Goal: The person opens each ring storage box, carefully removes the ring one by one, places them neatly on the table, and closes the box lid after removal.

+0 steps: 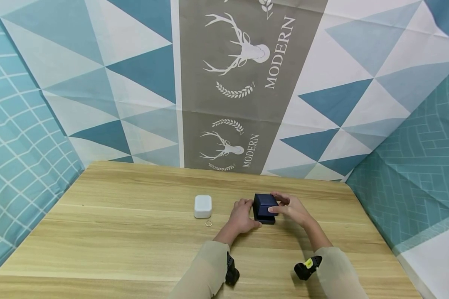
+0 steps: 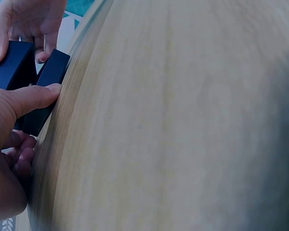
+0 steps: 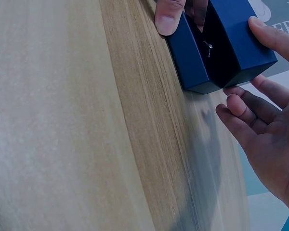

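Note:
A dark blue jewelry box (image 1: 265, 204) stands on the table with its hinged lid (image 3: 245, 38) partly raised. My left hand (image 1: 241, 218) grips the base (image 3: 190, 62) from the left, thumb on the near side and fingers on the far side. With thumb and fingers, my right hand (image 1: 289, 207) pinches the lid from the right. Through the gap between lid and base, a small silvery piece of jewelry (image 3: 208, 48) shows in the right wrist view. The rest of the box's inside is in dark shadow.
Left of my hands, a small white box (image 1: 203, 206) with rounded corners stands on the wooden table (image 1: 116, 241). A gold-colored ring (image 1: 208, 223) lies just in front of it. Patterned cloth (image 1: 224, 87) hangs behind the table's far edge.

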Available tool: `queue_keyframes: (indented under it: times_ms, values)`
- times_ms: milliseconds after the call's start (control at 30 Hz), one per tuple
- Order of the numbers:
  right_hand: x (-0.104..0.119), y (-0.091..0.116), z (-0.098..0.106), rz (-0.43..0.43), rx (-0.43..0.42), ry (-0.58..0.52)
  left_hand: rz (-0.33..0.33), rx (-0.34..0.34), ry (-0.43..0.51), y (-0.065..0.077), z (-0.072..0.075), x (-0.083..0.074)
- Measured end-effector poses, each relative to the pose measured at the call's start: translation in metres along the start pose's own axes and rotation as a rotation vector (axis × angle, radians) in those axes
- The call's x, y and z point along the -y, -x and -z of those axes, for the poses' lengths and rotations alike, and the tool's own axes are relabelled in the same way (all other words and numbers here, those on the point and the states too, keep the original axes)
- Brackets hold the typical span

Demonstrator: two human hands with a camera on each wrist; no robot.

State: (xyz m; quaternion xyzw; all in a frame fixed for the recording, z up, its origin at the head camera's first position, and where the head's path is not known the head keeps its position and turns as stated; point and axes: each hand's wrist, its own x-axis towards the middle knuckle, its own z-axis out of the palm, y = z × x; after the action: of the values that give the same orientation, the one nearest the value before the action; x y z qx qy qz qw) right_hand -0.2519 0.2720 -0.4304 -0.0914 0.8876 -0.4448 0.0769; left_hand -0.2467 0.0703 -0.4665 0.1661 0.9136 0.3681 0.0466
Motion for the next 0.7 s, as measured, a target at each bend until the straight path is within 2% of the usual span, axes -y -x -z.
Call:
queue_keyframes:
  times_ms: [167,367,500,700]
  values:
    - [0.028,0.013,0.001,-0.013,0.010,0.002,0.000,0.000,-0.001,0.000,0.000,0.000]
    - [0.034,0.016,0.001,-0.011,0.010,0.003,0.004,0.006,-0.003,0.000,0.000,-0.001]
    - [0.027,0.013,0.002,-0.005,0.011,-0.010,0.006,0.007,-0.009,0.000,0.000,-0.001]
    - [-0.003,-0.001,0.001,-0.014,0.003,-0.013,0.003,0.003,-0.001,0.000,-0.002,0.000]
